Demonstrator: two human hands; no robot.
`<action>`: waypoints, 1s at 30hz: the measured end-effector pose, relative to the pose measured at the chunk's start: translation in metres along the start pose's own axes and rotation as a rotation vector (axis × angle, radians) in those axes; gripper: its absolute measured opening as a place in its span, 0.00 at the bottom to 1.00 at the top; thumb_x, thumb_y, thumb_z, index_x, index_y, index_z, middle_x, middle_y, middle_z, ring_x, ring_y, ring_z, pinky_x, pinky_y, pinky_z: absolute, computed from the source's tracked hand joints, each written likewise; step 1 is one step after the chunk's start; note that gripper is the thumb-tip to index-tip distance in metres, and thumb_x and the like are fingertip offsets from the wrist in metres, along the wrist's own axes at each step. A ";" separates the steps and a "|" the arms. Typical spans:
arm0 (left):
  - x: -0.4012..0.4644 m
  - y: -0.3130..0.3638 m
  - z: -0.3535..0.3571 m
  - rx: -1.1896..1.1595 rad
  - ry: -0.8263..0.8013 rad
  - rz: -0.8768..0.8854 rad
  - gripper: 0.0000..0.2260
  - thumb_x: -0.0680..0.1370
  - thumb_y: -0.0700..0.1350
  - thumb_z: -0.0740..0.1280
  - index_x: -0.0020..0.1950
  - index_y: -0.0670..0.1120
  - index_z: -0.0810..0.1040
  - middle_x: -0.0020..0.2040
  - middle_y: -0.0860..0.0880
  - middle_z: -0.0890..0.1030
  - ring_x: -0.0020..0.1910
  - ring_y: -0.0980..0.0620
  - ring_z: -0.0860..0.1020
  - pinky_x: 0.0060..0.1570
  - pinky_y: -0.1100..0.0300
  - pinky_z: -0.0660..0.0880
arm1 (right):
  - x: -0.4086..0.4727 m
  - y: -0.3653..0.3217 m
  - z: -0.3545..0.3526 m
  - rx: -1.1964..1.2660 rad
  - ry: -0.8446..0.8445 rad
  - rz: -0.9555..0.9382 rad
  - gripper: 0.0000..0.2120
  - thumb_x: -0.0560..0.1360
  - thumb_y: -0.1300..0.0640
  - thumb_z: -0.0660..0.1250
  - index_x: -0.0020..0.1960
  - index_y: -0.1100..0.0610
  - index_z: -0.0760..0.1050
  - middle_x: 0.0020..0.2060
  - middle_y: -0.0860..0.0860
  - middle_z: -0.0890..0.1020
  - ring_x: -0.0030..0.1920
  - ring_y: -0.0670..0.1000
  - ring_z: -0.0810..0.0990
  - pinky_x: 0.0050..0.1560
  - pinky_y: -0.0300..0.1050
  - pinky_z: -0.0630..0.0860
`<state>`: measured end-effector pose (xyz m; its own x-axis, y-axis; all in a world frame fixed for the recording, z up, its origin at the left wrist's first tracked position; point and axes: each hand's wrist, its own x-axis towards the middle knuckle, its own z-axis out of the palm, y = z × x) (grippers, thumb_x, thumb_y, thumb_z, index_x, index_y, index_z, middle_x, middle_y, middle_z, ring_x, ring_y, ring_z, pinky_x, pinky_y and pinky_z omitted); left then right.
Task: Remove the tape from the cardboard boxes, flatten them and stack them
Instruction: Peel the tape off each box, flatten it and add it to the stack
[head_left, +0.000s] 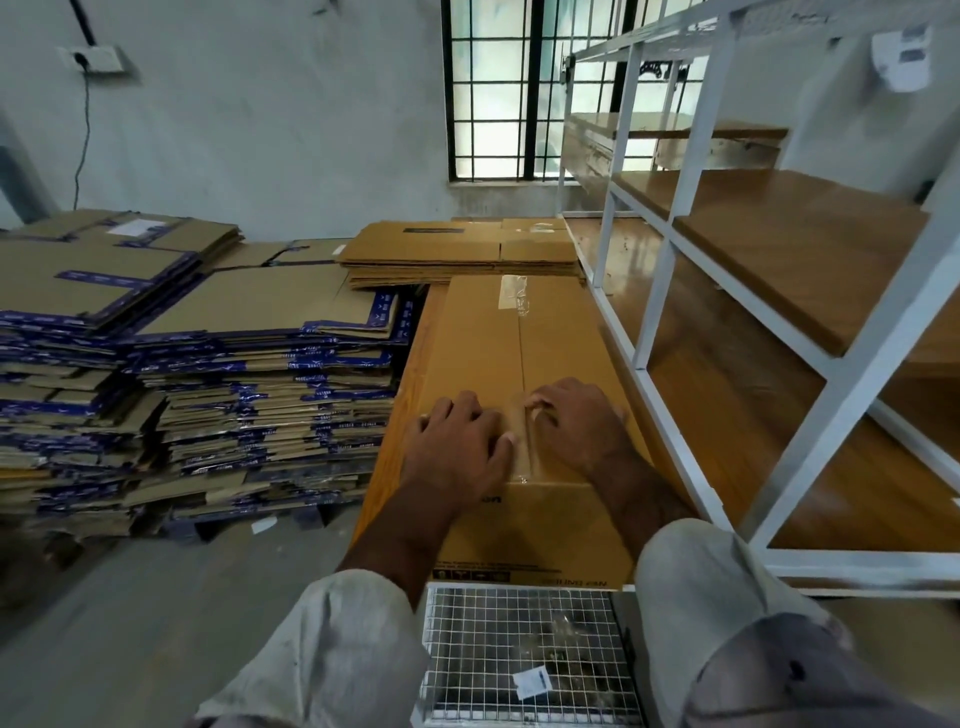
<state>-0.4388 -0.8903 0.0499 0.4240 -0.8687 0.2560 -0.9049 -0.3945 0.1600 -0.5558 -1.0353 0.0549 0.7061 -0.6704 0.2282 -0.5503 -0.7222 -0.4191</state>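
Cardboard, plain brown, makes up the box (524, 395) that serves as the landmark for everything else. It lies closed on a wooden bench (410, 374), long axis running straight away from the person toward the window (506, 88). A strip of clear tape (522, 441) follows the centre seam of the box along that same axis; a loose, crinkled piece (514, 296) shows at the far end.

Both hands sit on the near end of the box top, one each side of the seam. The left hand (457, 441) lies flat with fingers spread and relaxed, pressing the lid down and holding nothing. The right hand (576, 426) has its fingers (540, 402) curled in at the seam; they appear to pick at or pinch the tape edge, though the grip itself is too small to tell for sure. The right hand is thus the nearer to the tape, and the strip runs away from it, so I judge that the pull should go lengthwise along the seam toward the far end or back toward the body.

Left of the box, tall piles of flattened boxes (208, 364) with blue tape stand on the floor (130, 623). Beyond the far end of the box rests a smaller stack of flat brown boxes (457, 254). Right of the box stands a white metal rack (779, 291) with wooden shelves. Just below the near end sits a wire mesh bin (524, 654) holding scraps, between the person's knees.
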 end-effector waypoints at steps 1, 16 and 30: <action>0.002 0.002 -0.002 0.007 -0.002 0.003 0.19 0.83 0.62 0.54 0.66 0.54 0.75 0.66 0.51 0.69 0.65 0.50 0.67 0.64 0.45 0.63 | -0.001 -0.002 0.000 -0.032 -0.015 0.004 0.15 0.82 0.49 0.61 0.67 0.44 0.76 0.67 0.48 0.75 0.67 0.54 0.71 0.67 0.63 0.65; 0.000 0.000 0.011 0.008 0.162 0.026 0.21 0.81 0.61 0.50 0.59 0.52 0.76 0.59 0.50 0.74 0.59 0.49 0.71 0.57 0.48 0.65 | 0.005 -0.005 0.002 -0.039 -0.040 0.052 0.15 0.82 0.47 0.60 0.65 0.48 0.79 0.64 0.49 0.76 0.65 0.54 0.71 0.67 0.62 0.68; 0.002 -0.001 0.013 0.011 0.184 0.018 0.25 0.79 0.63 0.46 0.61 0.51 0.75 0.60 0.49 0.74 0.59 0.49 0.70 0.57 0.49 0.65 | 0.006 -0.005 -0.005 0.063 0.017 0.019 0.04 0.77 0.48 0.70 0.45 0.38 0.78 0.61 0.46 0.76 0.61 0.51 0.74 0.63 0.62 0.73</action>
<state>-0.4381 -0.8952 0.0381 0.4069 -0.8064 0.4290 -0.9122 -0.3838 0.1437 -0.5509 -1.0360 0.0627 0.6880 -0.6869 0.2343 -0.5339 -0.6976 -0.4778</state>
